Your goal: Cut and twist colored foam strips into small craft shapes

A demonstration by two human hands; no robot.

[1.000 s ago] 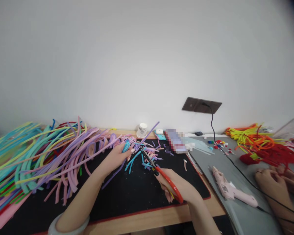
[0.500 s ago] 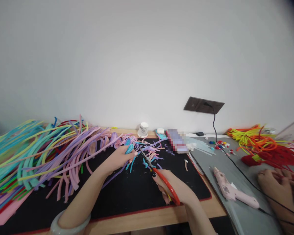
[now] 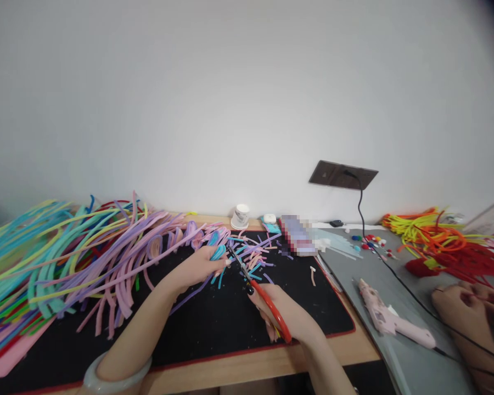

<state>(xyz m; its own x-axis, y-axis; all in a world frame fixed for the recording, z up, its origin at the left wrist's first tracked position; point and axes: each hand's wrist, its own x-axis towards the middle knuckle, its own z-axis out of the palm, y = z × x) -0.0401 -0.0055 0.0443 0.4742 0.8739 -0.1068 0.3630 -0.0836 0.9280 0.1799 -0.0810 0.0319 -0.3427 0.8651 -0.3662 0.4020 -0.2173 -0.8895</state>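
Note:
My left hand [image 3: 203,267] is closed around a looped blue pipe cleaner [image 3: 217,244], its fingers pinched near the loop's lower end. In my right hand [image 3: 278,310] is a pair of scissors [image 3: 271,307] with red-orange handles, the fingers wrapped round the grips. The blades point up and left, and their tips lie close beside the fingertips of my left hand. Cut scraps of pipe cleaner [image 3: 255,258] in pink, purple and blue lie scattered behind the blades on the black mat [image 3: 214,329].
A large heap of pastel pipe cleaners [image 3: 78,258] covers the left side. A paper cup [image 3: 240,216] and a blurred box [image 3: 297,236] stand at the back. To the right lie a pink glue gun [image 3: 389,318], its cord, and another person's hands [image 3: 463,307] at red pipe cleaners [image 3: 473,260].
My right hand and the scissors have shifted slightly left, toward my left hand. My left hand has stayed almost in place, still holding the blue loop.

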